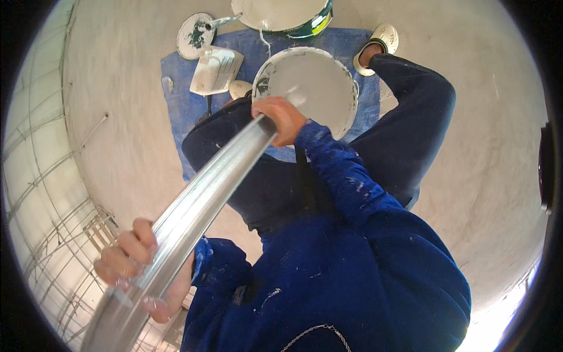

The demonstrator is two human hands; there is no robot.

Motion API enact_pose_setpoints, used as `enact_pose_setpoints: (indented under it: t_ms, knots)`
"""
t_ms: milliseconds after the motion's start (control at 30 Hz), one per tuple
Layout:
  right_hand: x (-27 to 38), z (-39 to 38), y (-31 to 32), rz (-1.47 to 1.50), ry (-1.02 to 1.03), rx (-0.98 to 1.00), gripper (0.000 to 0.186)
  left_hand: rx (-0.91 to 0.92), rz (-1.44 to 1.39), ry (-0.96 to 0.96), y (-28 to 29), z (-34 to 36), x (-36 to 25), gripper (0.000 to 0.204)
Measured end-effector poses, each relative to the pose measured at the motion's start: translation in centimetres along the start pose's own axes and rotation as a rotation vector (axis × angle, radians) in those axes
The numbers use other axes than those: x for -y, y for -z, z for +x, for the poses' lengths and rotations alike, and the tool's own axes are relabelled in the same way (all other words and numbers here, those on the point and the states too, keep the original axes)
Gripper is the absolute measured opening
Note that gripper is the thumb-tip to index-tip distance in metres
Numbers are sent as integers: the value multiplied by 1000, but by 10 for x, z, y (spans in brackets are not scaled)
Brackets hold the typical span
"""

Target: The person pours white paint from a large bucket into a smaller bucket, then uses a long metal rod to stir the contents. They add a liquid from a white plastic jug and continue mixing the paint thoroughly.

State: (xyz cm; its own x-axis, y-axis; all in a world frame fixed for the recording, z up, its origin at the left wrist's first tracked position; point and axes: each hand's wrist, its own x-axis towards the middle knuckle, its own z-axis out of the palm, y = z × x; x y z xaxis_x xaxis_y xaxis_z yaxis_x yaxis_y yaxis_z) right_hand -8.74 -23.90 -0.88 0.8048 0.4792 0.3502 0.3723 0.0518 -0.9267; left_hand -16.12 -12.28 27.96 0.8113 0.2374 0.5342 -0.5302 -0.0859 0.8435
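A long silver metal bar (204, 188) runs diagonally across my lap, from the bucket down to the lower left. My right hand (280, 120) is wrapped round its upper end, just over the near side of a wide white bucket (322, 88) of pale grey-white material. The hand hides part of the bucket's rim. My left hand (130, 263) grips the bar lower down, fingers curled round it, with wet pale smears on the fingertips. My blue sleeves have white spatters.
Under the bucket lies a blue sheet (179, 123) between my bent legs. A white container (216, 70), a paint-marked lid (190, 36) with a tool on it and another tub (281, 14) stand at the far side. A wire grid (41, 193) lines the left.
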Motion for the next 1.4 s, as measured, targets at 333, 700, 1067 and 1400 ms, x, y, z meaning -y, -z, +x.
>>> enact_pose_setpoints:
  t_ms: [333, 700, 1067, 1400]
  knots:
    - [2, 6, -9, -79, -43, -3, 41, -4, 3, 26, 15, -11, -1, 38]
    - [6, 3, -10, -64, -46, 149, 41, 6, 15, -35, 11, -13, 1, 36]
    - [14, 8, -2, -49, 15, 48, 42, 34, 80, -99, 8, -13, -1, 45]
    - [10, 3, -8, -70, -41, -3, 41, 64, -4, -131, 15, -19, 2, 44]
